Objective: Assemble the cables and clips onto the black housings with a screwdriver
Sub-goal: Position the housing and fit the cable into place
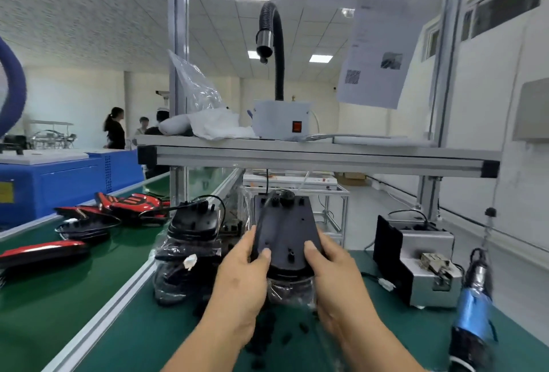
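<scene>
Left hand (237, 276) & right hand (335, 270) grip black housing (285, 229) w/ thumbs on top; prob best set flat on bench (133, 327), then screwdriver (472, 309).

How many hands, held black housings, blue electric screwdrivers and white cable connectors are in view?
Hands: 2, left hand, right hand
Held black housing: 1
Blue electric screwdriver: 1
White cable connectors: 2
Total: 6

Factory assembly line, conveyor belt (44, 306), workbench frame (320, 160)
</scene>
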A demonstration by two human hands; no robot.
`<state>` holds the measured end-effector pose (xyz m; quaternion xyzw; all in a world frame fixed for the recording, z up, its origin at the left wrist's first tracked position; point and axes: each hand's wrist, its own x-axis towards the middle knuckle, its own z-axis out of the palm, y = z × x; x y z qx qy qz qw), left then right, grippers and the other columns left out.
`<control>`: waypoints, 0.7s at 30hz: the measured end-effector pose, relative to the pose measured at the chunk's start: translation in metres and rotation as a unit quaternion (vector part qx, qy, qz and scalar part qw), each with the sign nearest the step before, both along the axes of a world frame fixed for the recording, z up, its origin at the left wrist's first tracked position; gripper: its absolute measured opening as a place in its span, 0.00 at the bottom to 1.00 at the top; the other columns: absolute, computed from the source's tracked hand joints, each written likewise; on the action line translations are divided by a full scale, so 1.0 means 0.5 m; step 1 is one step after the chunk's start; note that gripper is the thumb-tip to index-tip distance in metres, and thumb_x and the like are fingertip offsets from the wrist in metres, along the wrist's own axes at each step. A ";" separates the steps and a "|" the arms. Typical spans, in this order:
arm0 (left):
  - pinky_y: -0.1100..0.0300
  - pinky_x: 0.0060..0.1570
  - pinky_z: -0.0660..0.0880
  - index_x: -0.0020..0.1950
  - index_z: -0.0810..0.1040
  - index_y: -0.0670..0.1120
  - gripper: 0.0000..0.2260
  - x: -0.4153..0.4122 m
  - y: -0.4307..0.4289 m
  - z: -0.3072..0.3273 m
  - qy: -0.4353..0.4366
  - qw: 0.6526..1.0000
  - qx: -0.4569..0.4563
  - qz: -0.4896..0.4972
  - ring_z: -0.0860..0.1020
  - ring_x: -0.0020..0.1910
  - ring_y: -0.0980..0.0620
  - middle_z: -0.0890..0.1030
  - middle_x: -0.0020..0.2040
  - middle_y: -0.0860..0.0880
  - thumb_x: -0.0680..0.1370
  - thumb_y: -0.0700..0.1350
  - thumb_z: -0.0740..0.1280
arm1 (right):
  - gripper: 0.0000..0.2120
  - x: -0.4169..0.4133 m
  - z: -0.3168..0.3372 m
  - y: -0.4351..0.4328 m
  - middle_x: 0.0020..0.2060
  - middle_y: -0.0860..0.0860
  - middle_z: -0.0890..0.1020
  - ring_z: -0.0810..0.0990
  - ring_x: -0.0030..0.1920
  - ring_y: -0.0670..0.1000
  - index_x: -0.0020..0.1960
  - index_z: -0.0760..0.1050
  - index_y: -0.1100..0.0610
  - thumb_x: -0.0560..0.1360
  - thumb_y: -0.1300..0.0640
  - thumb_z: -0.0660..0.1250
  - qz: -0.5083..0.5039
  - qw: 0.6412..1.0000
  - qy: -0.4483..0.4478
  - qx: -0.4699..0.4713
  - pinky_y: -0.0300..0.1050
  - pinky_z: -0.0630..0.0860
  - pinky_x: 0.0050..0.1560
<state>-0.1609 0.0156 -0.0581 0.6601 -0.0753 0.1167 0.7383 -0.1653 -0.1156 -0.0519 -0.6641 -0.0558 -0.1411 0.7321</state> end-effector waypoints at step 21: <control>0.86 0.42 0.61 0.65 0.75 0.51 0.19 -0.312 -0.038 -0.221 0.086 0.980 0.169 0.063 0.70 0.50 0.72 0.74 0.55 0.66 0.76 0.36 0.67 | 0.29 -0.327 -0.204 -0.059 0.56 0.42 0.81 0.79 0.54 0.40 0.71 0.71 0.52 0.71 0.57 0.74 -0.062 0.983 0.165 -0.059 0.33 0.73 0.58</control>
